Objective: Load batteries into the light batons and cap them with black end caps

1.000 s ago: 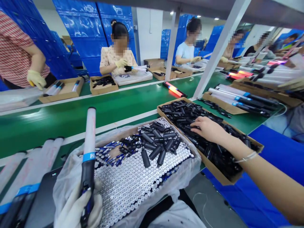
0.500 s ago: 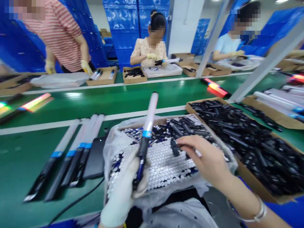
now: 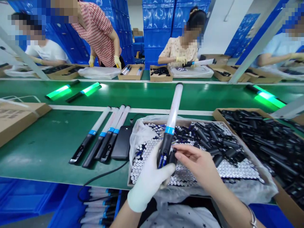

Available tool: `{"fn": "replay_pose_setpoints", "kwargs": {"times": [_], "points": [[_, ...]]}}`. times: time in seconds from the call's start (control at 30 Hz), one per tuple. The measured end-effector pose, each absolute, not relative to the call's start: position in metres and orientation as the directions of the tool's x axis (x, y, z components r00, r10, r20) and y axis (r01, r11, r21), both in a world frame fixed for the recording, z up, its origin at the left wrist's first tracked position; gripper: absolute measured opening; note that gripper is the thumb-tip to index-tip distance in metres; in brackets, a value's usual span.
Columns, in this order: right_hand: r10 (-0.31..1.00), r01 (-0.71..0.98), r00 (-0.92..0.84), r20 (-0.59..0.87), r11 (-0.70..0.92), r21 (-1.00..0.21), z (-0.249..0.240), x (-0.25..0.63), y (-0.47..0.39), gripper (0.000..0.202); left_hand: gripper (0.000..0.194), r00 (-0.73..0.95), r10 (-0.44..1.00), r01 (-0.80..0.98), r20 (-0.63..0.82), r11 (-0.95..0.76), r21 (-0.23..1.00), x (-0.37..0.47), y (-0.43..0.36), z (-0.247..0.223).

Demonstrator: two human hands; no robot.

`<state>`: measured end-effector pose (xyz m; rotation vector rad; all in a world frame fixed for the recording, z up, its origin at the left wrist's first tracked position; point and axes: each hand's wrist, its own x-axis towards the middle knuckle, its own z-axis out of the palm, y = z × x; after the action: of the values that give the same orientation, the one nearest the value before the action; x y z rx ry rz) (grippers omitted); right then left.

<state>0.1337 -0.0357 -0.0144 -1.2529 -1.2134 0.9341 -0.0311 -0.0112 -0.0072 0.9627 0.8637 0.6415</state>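
My left hand, in a white glove, is wrapped round the black handle of a light stick with a clear tube and blue band. The stick tilts upward, and blue batteries show in its uncovered handle compartment. In my bare right hand, thumb and fingertips pinch a black battery cover right beside the handle; whether it touches is unclear. Beneath both hands lies a plastic-lined box of upright batteries, with loose black covers heaped on top.
Several light sticks and a black power bank with a cable lie left. A carton of black parts stands right. Lit green sticks lie on the green belt. Co-workers sit and stand across it. Blue bins are below.
My right hand has brought the black cover from over the battery box leftward to the stick's handle. The view has swung left, and the lit sticks on the belt now glow green.
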Motion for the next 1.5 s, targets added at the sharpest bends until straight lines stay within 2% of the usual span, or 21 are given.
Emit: {"fn": "replay_pose_setpoints", "kwargs": {"times": [0.13, 0.33, 0.57, 0.7, 1.07, 1.37, 1.43, 1.5], "points": [[0.941, 0.127, 0.247, 0.232, 0.206, -0.970, 0.005, 0.128, -0.039, 0.016, 0.072, 0.409, 0.851, -0.179, -0.329, 0.429, 0.885, -0.023, -0.015, -0.017], [0.881, 0.341, 0.205, 0.426, 0.344, -0.875, 0.006, 0.116, -0.048, 0.021, 0.080, 0.373, 0.897, -0.336, -0.236, 0.368, 0.867, -0.014, -0.020, -0.027], [0.851, 0.400, 0.145, 0.505, 0.416, -0.816, 0.001, 0.114, -0.052, 0.020, 0.081, 0.298, 0.926, -0.315, -0.230, 0.323, 0.893, -0.013, -0.022, -0.025], [0.809, 0.413, 0.168, 0.564, 0.462, -0.785, 0.002, 0.113, -0.051, 0.017, 0.081, 0.340, 0.914, -0.328, -0.220, 0.334, 0.884, -0.011, -0.022, -0.022], [0.839, 0.326, 0.230, 0.493, 0.411, -0.852, 0.000, 0.116, -0.054, 0.016, 0.077, 0.348, 0.924, -0.344, -0.161, 0.286, 0.894, -0.004, -0.023, -0.019], [0.801, 0.416, 0.198, 0.564, 0.453, -0.789, -0.004, 0.117, -0.057, 0.019, 0.072, 0.368, 0.927, -0.374, -0.071, 0.217, 0.902, -0.005, -0.029, -0.018], [0.793, 0.404, 0.273, 0.545, 0.420, -0.813, -0.010, 0.115, -0.055, 0.025, 0.072, 0.390, 0.918, -0.375, -0.073, 0.231, 0.898, -0.005, -0.030, -0.014], [0.824, 0.312, 0.327, 0.462, 0.367, -0.876, -0.016, 0.113, -0.051, 0.035, 0.074, 0.406, 0.906, -0.353, -0.117, 0.273, 0.895, -0.004, -0.032, -0.010]]}}
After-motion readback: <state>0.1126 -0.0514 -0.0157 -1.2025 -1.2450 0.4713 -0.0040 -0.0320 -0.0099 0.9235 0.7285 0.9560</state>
